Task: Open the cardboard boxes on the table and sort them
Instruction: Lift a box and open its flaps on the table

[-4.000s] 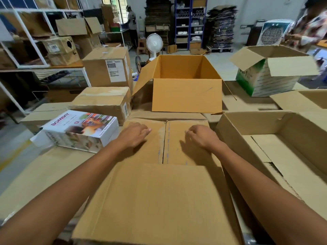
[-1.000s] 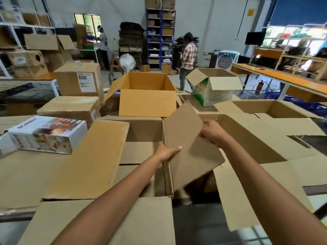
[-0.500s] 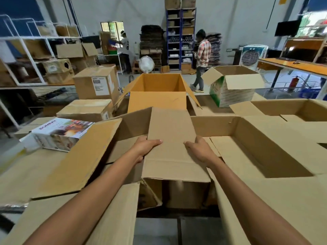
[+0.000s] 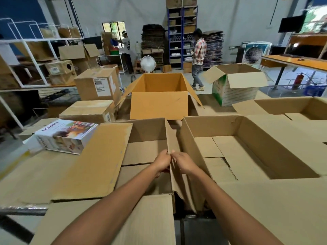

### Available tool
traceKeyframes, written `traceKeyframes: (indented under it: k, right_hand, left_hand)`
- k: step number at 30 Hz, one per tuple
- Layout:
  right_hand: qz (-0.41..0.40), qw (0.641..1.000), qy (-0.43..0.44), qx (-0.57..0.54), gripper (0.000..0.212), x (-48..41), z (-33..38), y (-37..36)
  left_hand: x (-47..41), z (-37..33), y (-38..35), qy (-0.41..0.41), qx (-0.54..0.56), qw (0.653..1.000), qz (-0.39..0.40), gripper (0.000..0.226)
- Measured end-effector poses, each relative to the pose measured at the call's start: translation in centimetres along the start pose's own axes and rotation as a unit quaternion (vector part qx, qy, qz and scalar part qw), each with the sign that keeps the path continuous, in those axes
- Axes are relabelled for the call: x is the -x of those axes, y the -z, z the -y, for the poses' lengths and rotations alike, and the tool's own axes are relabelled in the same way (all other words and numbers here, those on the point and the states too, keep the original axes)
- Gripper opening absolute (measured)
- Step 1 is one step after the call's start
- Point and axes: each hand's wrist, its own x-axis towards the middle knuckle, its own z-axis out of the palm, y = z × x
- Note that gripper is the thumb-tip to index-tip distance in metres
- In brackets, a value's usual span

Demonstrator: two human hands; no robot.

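Observation:
An open brown cardboard box (image 4: 145, 149) stands right in front of me. Its left flap (image 4: 95, 161) lies folded outward and its near flap (image 4: 123, 220) hangs toward me. The right flap (image 4: 170, 138) stands on edge, nearly upright. My left hand (image 4: 161, 160) and my right hand (image 4: 182, 161) pinch that flap's top edge from either side, fingertips almost touching. Close on the right sits a second open brown box (image 4: 247, 152), empty.
An orange-lined open box (image 4: 159, 96) stands behind. Sealed brown boxes (image 4: 97, 85) and a printed white carton (image 4: 65, 135) lie to the left; a green-and-white open box (image 4: 235, 85) is at back right. Two people stand far back near shelves, a fan and a cooler.
The right flap was lying flat over the box under both palms half a second ago; it now stands on edge, pinched between my two hands. Earlier the box's top was closed.

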Motion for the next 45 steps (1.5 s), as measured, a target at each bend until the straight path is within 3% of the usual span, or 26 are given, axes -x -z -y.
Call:
traceKeyframes:
  k: [3,6,9,11,12,14,17,22,26,30,32,35,37,42,45]
  right_hand:
    - [-0.018,1.0,0.018,0.008,0.039,1.0,1.9,0.0]
    - [-0.038,0.995,0.041,0.086,0.036,2.4,3.9,-1.0]
    - [-0.059,0.98,0.054,0.182,0.042,2.5,5.1,-2.8]
    - [-0.064,0.967,0.043,0.242,0.042,2.3,5.7,-4.4]
    - [-0.061,0.96,0.03,0.272,0.041,2.2,5.9,-5.1]
    - [-0.051,0.942,0.001,0.331,0.039,2.2,6.1,-6.4]
    - [-0.04,0.923,-0.03,0.382,0.043,2.5,6.4,-8.0]
    - [-0.061,0.909,-0.036,0.411,0.045,2.4,8.0,-11.6]
    - [-0.047,0.922,0.027,0.384,0.042,2.0,11.0,-15.7]
    - [-0.009,0.945,0.098,0.31,0.047,2.4,14.5,-20.7]
    - [0.017,0.952,0.122,0.279,0.046,2.9,16.3,-23.2]
    - [0.055,0.96,0.142,0.234,0.046,3.5,18.3,-27.3]
    - [0.077,0.966,0.128,0.213,0.052,3.8,19.1,-29.6]
    - [0.129,0.988,0.006,0.083,0.065,5.1,19.6,-33.8]
    - [0.142,0.987,-0.007,0.074,0.074,4.9,18.6,-35.3]
  left_hand:
    - [-0.3,1.4,0.2,-0.012,0.002,1.0,0.022,0.033]
    - [-1.4,2.7,3.2,-0.089,-0.207,0.974,-0.012,0.035]
    - [-1.2,4.0,6.7,-0.124,-0.504,0.852,-0.067,0.032]
    - [-0.4,4.9,8.9,-0.06,-0.649,0.756,-0.052,0.044]
    - [0.1,5.4,9.8,-0.016,-0.683,0.729,-0.044,0.048]
    - [0.9,6.4,11.7,0.033,-0.706,0.706,-0.046,0.048]
    - [1.9,5.9,14.4,0.016,-0.683,0.728,-0.064,0.04]
    - [3.8,0.7,19.8,-0.057,-0.554,0.821,-0.125,0.032]
    - [5.6,-3.2,28.1,-0.108,-0.464,0.86,-0.183,0.03]
    - [8.0,-3.6,37.0,-0.084,-0.416,0.879,-0.217,0.045]
    - [8.8,-1.9,41.5,-0.062,-0.453,0.866,-0.201,0.045]
    - [9.4,3.3,47.3,-0.009,-0.533,0.832,-0.154,0.029]
    - [9.4,7.5,49.5,0.052,-0.541,0.83,-0.125,0.044]
    - [9.4,17.4,48.6,0.069,-0.404,0.904,-0.124,0.062]
    - [9.1,21.4,46.2,0.081,-0.293,0.944,-0.13,0.064]
